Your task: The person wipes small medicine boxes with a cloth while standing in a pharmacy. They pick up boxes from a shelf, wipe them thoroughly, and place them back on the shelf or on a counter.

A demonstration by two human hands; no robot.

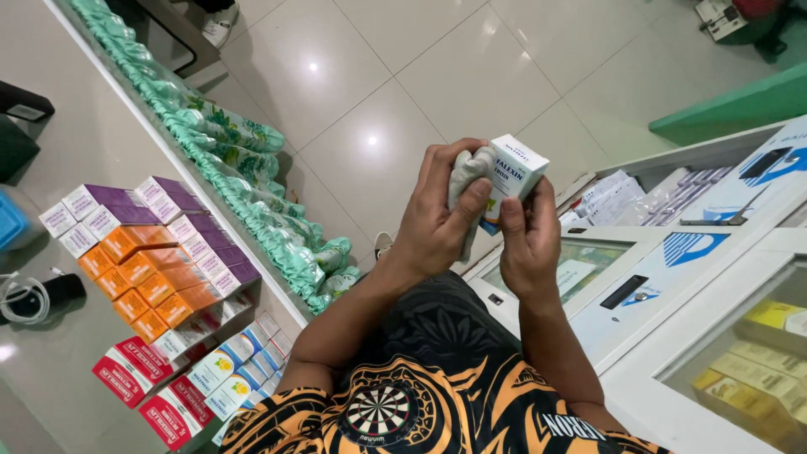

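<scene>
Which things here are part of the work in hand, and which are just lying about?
In hand:
left hand with grey cloth
right hand holding small white and blue box

Lying about:
purple boxes
orange boxes
red and white boxes
green packets along the counter edge
glass display case

- small box (514, 172): white with blue print
- cloth (465, 172): pale grey
- shirt (437, 395): black and orange, dartboard motif
- stacked boxes (160, 277) left of the shirt: purple, orange, red
- floor (437, 76): glossy white tiles
</scene>
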